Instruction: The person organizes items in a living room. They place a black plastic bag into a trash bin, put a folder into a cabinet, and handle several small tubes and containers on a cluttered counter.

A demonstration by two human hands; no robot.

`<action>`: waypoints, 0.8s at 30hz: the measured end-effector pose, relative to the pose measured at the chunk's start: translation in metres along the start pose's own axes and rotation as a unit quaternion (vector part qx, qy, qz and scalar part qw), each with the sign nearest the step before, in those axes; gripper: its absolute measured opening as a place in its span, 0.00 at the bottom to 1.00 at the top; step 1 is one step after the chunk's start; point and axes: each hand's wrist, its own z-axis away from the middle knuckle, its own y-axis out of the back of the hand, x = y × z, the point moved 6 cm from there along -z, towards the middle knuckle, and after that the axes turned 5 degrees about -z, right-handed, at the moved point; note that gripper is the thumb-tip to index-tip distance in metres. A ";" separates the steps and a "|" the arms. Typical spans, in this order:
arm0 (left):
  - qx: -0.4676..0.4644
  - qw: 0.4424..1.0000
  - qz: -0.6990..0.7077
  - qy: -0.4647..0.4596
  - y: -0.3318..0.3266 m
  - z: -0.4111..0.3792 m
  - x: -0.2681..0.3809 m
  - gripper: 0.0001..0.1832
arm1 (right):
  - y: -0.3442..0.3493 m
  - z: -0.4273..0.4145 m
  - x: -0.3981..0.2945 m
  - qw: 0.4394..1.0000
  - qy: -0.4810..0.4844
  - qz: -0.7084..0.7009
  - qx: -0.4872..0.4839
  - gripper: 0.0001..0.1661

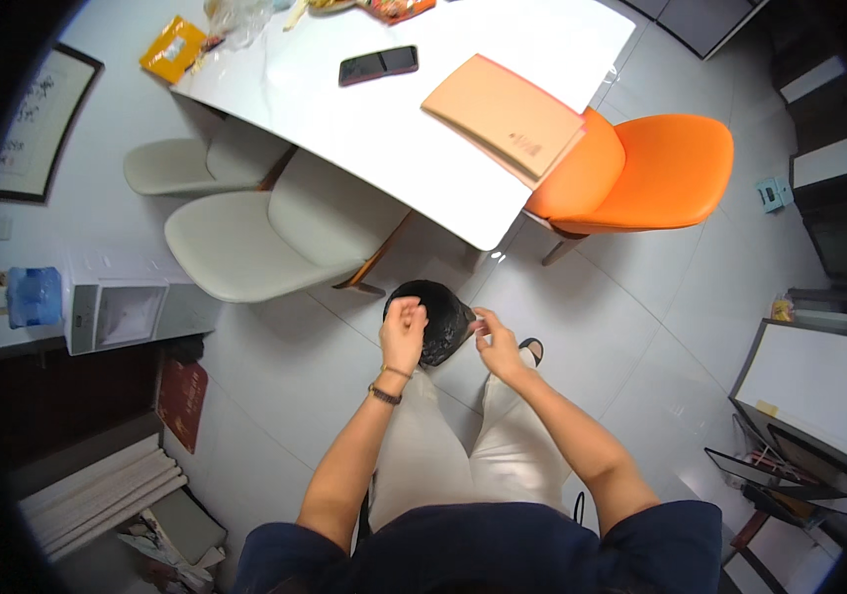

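On the floor tiles between my feet and the table stands a black waste bin (447,343) with a crinkled black plastic liner. My left hand (403,334) is over the bin's near left rim, its fingers curled; whether they pinch the liner is hidden. At the bin's right side is my right hand (499,347), thumb and forefinger bent close to the liner's edge. Whether those fingertips grip the liner is too small to tell.
A white table (394,141) bears a phone (379,65), an orange-tan folder (505,111) and food packets (175,48). Grey chairs (245,237), an orange chair (679,171) and a water dispenser (141,304) stand around. A whiteboard (813,393) leans at right.
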 end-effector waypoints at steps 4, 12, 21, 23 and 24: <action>-0.037 0.998 0.041 0.022 -0.080 -0.034 0.075 0.10 | 0.098 -0.049 0.010 0.964 -0.132 -0.203 0.106 0.31; -0.099 0.992 0.039 0.070 -0.140 0.005 0.111 0.11 | 0.176 -0.224 -0.050 0.857 -0.263 -0.411 0.162 0.44; -0.039 0.995 0.021 0.091 -0.149 -0.033 0.110 0.10 | 0.182 -0.291 -0.027 0.848 -0.228 -0.243 0.412 0.17; -0.022 0.989 0.104 0.098 -0.163 -0.070 0.119 0.11 | 0.195 -0.306 -0.013 0.841 -0.220 -0.362 0.337 0.13; 0.027 0.970 0.169 0.170 -0.160 -0.075 0.128 0.12 | 0.191 -0.299 -0.039 0.858 -0.269 -0.373 0.228 0.15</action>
